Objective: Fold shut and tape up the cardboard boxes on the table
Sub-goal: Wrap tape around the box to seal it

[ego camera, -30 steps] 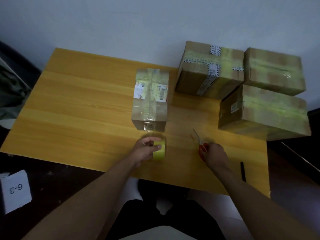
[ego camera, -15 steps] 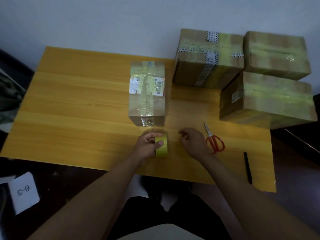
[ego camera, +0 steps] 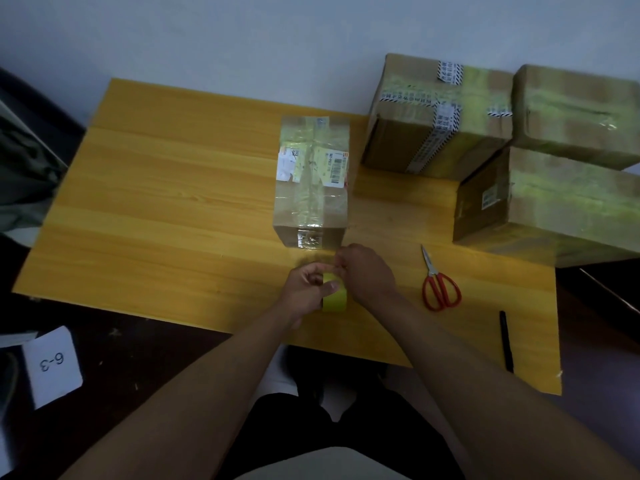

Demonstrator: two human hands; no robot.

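Observation:
A small closed cardboard box (ego camera: 313, 181) with clear tape and shipping labels stands mid-table, just beyond my hands. My left hand (ego camera: 306, 289) grips a yellow tape roll (ego camera: 335, 296) on edge above the table. My right hand (ego camera: 367, 271) is against the roll's top, fingertips pinching at its rim. Three larger closed boxes with yellowish tape sit at the back right: one (ego camera: 436, 116) against the wall, one (ego camera: 578, 112) at the far right, one (ego camera: 550, 206) in front of them.
Red-handled scissors (ego camera: 438, 284) lie on the wooden table (ego camera: 156, 202) right of my hands. A black pen (ego camera: 506, 341) lies near the right front edge. A white card marked 6-3 (ego camera: 52, 365) sits on the floor at left.
My right hand let go of the scissors, left them on the table, and moved left to the tape roll. My left hand kept holding the roll.

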